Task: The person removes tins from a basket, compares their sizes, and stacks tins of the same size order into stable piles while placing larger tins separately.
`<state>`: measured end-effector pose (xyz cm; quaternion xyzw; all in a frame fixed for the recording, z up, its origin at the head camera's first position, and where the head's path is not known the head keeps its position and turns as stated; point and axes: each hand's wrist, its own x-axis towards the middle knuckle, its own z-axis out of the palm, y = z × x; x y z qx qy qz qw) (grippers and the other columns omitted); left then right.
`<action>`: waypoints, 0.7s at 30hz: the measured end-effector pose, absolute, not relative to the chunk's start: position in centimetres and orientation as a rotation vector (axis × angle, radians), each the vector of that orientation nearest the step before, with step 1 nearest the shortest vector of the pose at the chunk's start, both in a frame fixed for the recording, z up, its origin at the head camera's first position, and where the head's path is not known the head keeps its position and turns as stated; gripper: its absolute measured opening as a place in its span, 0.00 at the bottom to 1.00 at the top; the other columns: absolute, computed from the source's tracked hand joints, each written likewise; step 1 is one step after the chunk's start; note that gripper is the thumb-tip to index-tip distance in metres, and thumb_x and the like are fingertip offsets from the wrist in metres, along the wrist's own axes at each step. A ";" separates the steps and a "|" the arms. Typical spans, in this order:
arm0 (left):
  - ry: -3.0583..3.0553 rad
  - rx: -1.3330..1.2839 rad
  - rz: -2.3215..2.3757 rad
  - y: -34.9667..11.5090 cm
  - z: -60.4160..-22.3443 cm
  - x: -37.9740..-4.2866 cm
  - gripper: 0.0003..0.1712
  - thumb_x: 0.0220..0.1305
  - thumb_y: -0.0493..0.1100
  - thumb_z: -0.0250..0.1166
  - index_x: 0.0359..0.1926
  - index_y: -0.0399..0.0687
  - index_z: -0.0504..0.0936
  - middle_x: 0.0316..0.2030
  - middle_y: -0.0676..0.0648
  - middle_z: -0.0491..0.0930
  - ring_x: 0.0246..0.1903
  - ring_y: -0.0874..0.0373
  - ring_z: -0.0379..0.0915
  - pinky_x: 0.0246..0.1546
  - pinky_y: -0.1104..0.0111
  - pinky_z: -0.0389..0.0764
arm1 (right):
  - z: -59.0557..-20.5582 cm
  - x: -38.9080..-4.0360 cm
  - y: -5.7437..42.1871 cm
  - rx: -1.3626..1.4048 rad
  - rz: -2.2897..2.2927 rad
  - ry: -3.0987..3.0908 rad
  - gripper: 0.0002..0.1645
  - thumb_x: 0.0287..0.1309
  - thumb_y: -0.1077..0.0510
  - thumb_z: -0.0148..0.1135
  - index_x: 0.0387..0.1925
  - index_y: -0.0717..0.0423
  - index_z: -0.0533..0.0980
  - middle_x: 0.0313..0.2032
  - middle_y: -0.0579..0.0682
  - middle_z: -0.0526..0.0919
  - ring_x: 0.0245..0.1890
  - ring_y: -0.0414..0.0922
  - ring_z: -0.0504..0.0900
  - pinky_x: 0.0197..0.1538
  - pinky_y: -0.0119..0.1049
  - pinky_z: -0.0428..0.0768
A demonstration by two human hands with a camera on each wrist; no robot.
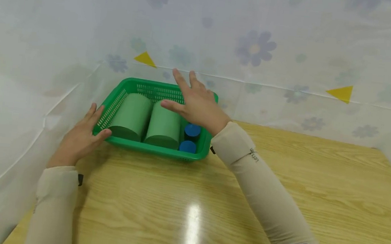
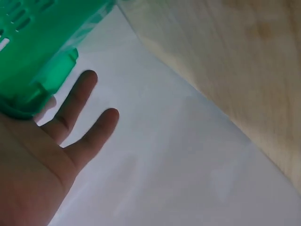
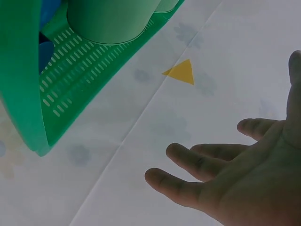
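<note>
**Left hand [image 1: 79, 137] at the basket [image 1: 153, 149], right hand [image 1: 198, 105] above it**

The basket sits on the worktop [image 1: 144, 196], near the flowered sheet [image 1: 204, 33]. The left hand's fingers are straight and parted along its left end, the thumb at the near corner; they are not curled round the rim. The right hand's fingers spread wide over the far right corner, holding nothing; the right wrist view shows them apart from the basket. Inside, two green cylinders [image 1: 132, 113] lie side by side, with two blue caps [image 1: 192, 132] to their right.
</note>
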<state>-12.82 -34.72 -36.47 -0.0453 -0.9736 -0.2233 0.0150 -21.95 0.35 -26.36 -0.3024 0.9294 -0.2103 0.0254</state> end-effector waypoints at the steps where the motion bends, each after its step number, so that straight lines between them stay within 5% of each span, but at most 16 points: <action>1: -3.029 -0.145 -0.692 -34.8 -36.5 -12.8 0.50 0.75 0.67 0.50 0.82 0.54 0.34 0.79 0.45 0.26 0.72 0.24 0.41 0.59 0.28 0.54 | -26.4 -22.0 0.3 -0.935 -0.652 2.872 0.57 0.64 0.22 0.47 0.80 0.32 0.31 0.79 0.60 0.33 0.78 0.59 0.43 0.72 0.65 0.50; 10: -3.055 -0.145 -0.710 -34.6 -36.6 -12.6 0.54 0.74 0.68 0.52 0.81 0.49 0.32 0.79 0.43 0.26 0.74 0.28 0.38 0.61 0.29 0.53 | -27.1 -23.3 -1.0 -0.888 -0.666 2.840 0.59 0.63 0.21 0.48 0.76 0.25 0.22 0.79 0.62 0.31 0.77 0.62 0.46 0.70 0.66 0.54; 21: -3.098 -0.079 -0.758 -34.1 -36.4 -12.4 0.56 0.72 0.70 0.53 0.80 0.52 0.29 0.79 0.50 0.24 0.75 0.31 0.36 0.64 0.32 0.51 | -28.9 -25.1 -2.9 -0.748 -0.804 2.664 0.60 0.64 0.23 0.49 0.78 0.32 0.23 0.79 0.61 0.30 0.77 0.62 0.45 0.70 0.63 0.57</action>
